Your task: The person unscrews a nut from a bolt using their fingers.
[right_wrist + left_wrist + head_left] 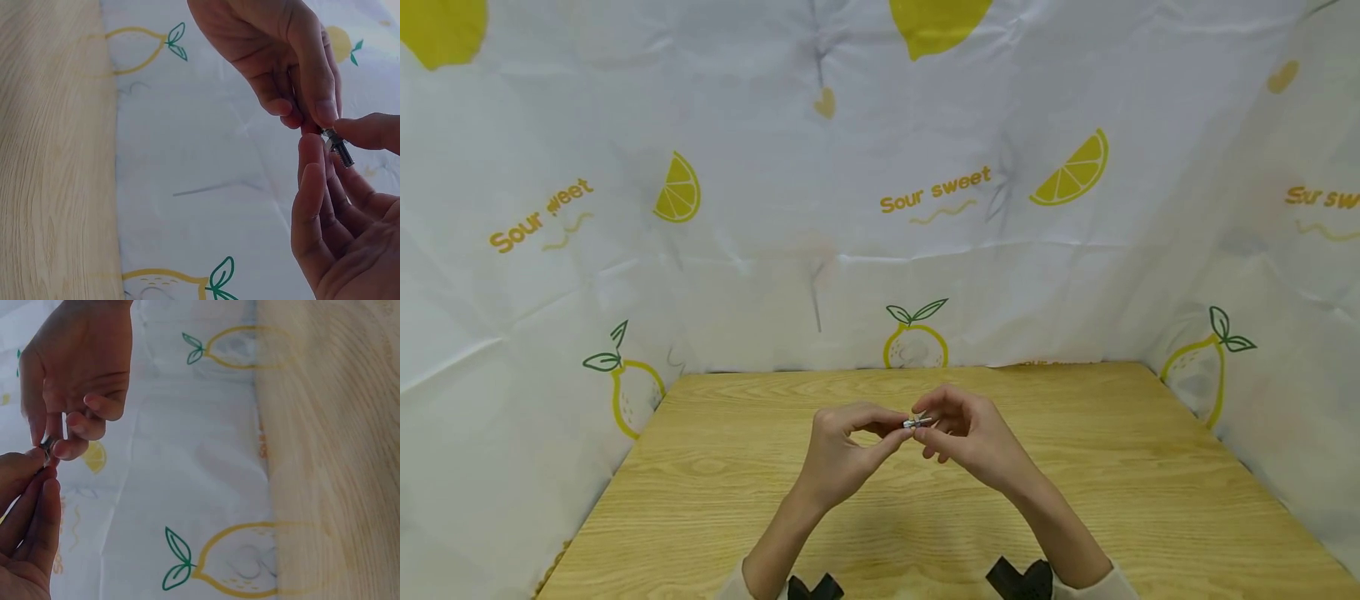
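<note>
A small metal bolt (pixel 345 155) with a threaded shank is held up over the table, a nut (pixel 330 140) around it. My left hand (pixel 842 454) pinches one end of the bolt between thumb and fingertips, which hide that end. From the other side, my right hand (pixel 973 437) has its thumb and a fingertip at the nut, with the threaded end pointing into its palm side. The remaining right fingers are loosely bent. In the left wrist view, both hands' fingertips cover most of the metal.
A wood-grain table (pixel 715 475) lies beneath the hands. White cloth (pixel 760 192) printed with lemons and lettering hangs behind it and along both sides. Black wrist mounts (pixel 1018 577) show near the bottom edge at both forearms.
</note>
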Available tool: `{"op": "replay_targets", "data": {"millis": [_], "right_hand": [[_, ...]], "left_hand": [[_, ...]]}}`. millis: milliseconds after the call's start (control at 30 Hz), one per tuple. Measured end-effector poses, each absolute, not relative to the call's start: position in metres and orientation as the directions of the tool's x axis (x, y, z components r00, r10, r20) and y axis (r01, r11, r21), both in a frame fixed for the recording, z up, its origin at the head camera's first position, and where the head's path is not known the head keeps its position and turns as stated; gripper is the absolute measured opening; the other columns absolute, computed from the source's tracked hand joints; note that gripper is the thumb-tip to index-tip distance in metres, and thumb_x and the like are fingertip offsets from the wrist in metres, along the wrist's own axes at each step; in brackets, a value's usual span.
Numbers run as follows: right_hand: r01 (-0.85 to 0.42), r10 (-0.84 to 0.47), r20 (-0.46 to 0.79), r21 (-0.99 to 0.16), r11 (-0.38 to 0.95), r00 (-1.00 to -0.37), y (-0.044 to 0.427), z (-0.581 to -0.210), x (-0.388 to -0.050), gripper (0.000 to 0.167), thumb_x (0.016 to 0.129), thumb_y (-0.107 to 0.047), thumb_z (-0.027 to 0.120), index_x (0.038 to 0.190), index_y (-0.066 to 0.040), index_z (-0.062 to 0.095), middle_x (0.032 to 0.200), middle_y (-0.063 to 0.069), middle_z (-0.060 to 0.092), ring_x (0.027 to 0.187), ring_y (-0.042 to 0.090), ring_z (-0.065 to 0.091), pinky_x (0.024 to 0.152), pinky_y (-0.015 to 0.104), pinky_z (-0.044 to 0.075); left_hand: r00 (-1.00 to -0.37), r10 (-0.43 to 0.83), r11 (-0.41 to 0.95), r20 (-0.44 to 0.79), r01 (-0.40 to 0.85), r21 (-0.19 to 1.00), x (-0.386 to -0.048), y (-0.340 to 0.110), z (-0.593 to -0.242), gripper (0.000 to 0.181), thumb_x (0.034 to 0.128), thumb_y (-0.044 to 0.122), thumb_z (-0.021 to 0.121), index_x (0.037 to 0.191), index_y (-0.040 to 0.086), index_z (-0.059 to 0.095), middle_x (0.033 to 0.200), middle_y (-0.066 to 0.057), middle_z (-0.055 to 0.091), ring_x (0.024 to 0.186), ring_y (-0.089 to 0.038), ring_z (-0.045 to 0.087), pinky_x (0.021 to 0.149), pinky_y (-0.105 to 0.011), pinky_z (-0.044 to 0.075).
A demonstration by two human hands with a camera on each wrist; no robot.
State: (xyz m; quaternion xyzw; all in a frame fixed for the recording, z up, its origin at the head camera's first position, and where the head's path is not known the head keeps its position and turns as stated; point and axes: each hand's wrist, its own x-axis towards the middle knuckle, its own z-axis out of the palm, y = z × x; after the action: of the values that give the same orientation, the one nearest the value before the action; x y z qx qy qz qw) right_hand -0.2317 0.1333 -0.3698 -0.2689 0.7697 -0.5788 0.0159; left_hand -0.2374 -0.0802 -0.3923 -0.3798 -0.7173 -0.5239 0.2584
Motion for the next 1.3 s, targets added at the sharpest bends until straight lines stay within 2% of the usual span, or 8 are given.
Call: {"op": "replay_targets", "data": {"millis": [167,367,500,733,867,1100,1300], "right_hand": [[-0.387,-0.432,0.274,-0.9,0.2,-0.859,0.1334,-0.3697,-0.2324,0.019,0.104,-0.019,0.063,0.113,-0.003,0.066,0.094,0.017,0.07,0.071,0.023,0.071,0.062,0.035,0.062],[-0.41,-0.438,0.291,-0.888,0.207,-0.851,0.1328,-0.3708,-0.235,0.026,0.108,-0.021,0.055,0.101,-0.001,0.07,0.086,0.017,0.07,0.069,0.02,0.071,0.061,0.036,0.063],[-0.411,-0.427,0.301,-0.891,0.194,-0.853,0.1324,-0.3717,-0.2348,0.024,0.107,-0.019,0.058,0.102,0.0,0.071,0.086,0.016,0.07,0.071,0.017,0.07,0.061,0.036,0.063],[-0.381,-0.404,0.282,-0.905,0.189,-0.87,0.1336,-0.3701,-0.2313,0.016,0.102,-0.016,0.066,0.109,-0.002,0.07,0.098,0.019,0.073,0.078,0.016,0.072,0.065,0.036,0.063],[-0.393,-0.402,0.291,-0.898,0.199,-0.868,0.1347,-0.369,-0.23,0.013,0.099,-0.012,0.068,0.11,-0.004,0.069,0.099,0.018,0.072,0.08,0.013,0.072,0.066,0.034,0.063],[-0.404,-0.407,0.294,-0.889,0.217,-0.865,0.1358,-0.3688,-0.2315,0.022,0.093,-0.007,0.073,0.114,-0.003,0.067,0.106,0.018,0.07,0.082,0.017,0.072,0.066,0.034,0.063],[-0.369,-0.438,0.237,-0.897,0.246,-0.867,0.1361,-0.3691,-0.2333,0.021,0.101,-0.021,0.068,0.113,-0.004,0.069,0.099,0.016,0.073,0.079,0.017,0.072,0.065,0.035,0.063]], "left_hand": [[-0.578,0.269,0.168,0.771,0.816,0.553,-0.2372,-0.0798,-0.3919,0.007,0.0868,0.004,0.083,0.093,0.007,0.081,0.088,-0.007,0.081,0.074,-0.01,0.077,0.068,-0.022,0.064],[-0.576,0.273,0.168,0.771,0.817,0.551,-0.2379,-0.0796,-0.3919,0.007,0.0864,0.004,0.083,0.093,0.006,0.081,0.088,-0.008,0.081,0.074,-0.011,0.077,0.068,-0.022,0.064],[-0.573,0.275,0.162,0.772,0.819,0.55,-0.2381,-0.0796,-0.3917,0.008,0.0865,0.004,0.083,0.094,0.006,0.081,0.088,-0.008,0.081,0.075,-0.011,0.078,0.068,-0.023,0.064],[-0.573,0.276,0.157,0.772,0.819,0.552,-0.2391,-0.0786,-0.3935,0.007,0.0872,0.005,0.082,0.094,0.007,0.082,0.089,-0.007,0.081,0.075,-0.011,0.078,0.067,-0.022,0.064],[-0.569,0.276,0.157,0.775,0.822,0.547,-0.2408,-0.078,-0.3959,0.007,0.0875,0.005,0.082,0.094,0.007,0.082,0.089,-0.007,0.081,0.075,-0.011,0.078,0.067,-0.022,0.064],[-0.57,0.277,0.164,0.774,0.821,0.546,-0.2408,-0.0783,-0.3962,0.008,0.0879,0.005,0.082,0.095,0.007,0.081,0.089,-0.007,0.081,0.076,-0.011,0.078,0.067,-0.022,0.064],[-0.571,0.28,0.164,0.772,0.821,0.547,-0.2383,-0.0786,-0.3947,0.008,0.088,0.004,0.082,0.095,0.007,0.081,0.088,-0.007,0.081,0.075,-0.011,0.077,0.068,-0.023,0.064]]}}
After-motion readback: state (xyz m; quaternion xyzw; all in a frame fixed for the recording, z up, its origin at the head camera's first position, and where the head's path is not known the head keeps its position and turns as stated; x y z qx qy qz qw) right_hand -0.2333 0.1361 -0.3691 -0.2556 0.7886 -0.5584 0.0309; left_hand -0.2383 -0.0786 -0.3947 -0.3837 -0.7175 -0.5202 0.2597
